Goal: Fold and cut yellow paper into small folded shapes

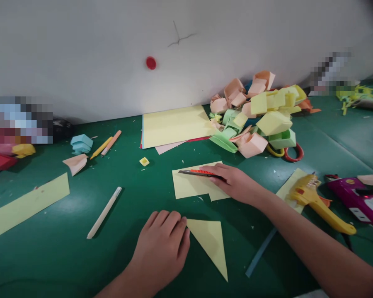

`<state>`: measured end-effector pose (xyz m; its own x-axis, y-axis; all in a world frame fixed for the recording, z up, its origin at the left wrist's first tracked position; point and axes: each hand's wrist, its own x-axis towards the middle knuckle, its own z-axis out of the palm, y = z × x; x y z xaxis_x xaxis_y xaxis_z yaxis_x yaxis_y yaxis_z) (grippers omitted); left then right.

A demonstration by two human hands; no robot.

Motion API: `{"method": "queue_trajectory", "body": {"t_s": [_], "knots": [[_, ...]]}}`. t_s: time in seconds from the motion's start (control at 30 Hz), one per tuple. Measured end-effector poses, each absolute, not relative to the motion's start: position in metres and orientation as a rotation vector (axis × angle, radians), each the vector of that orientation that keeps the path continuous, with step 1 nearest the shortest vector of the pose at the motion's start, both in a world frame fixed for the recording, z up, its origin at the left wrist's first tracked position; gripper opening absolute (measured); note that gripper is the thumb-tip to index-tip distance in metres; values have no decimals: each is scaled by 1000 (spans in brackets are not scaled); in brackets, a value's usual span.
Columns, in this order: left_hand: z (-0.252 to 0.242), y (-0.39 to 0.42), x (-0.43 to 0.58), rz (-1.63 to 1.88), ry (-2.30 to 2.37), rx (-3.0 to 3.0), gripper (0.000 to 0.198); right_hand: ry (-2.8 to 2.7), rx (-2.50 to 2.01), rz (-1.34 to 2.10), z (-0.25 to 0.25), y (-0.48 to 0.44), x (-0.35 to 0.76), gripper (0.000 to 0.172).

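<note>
My left hand lies palm down on the green table, fingers together, its fingertips pressing the left corner of a folded yellow paper triangle. Farther back, my right hand is closed on an orange utility knife whose blade points left. The knife lies across a yellow paper sheet that rests flat on the table.
A pile of folded pastel paper pieces sits at the back right by the wall, next to stacked coloured sheets. A yellow glue gun, a purple device, a glue stick, pencils and a yellow strip lie around.
</note>
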<state>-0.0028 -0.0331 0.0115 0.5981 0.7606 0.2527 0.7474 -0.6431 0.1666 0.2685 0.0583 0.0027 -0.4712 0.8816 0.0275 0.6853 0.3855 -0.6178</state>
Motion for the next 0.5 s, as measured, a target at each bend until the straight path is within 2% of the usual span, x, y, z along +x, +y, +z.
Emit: {"method": "queue_trajectory", "body": {"t_s": [0.13, 0.3, 0.5], "knots": [[12, -36, -3, 499, 1243, 2690, 24, -2298, -1339, 762, 3, 58, 267, 45], [8, -33, -5, 422, 1049, 2651, 34, -2323, -1366, 682, -3, 62, 274, 44], [3, -29, -4, 419, 984, 2524, 21, -2311, -1452, 487, -10, 73, 293, 42]]}}
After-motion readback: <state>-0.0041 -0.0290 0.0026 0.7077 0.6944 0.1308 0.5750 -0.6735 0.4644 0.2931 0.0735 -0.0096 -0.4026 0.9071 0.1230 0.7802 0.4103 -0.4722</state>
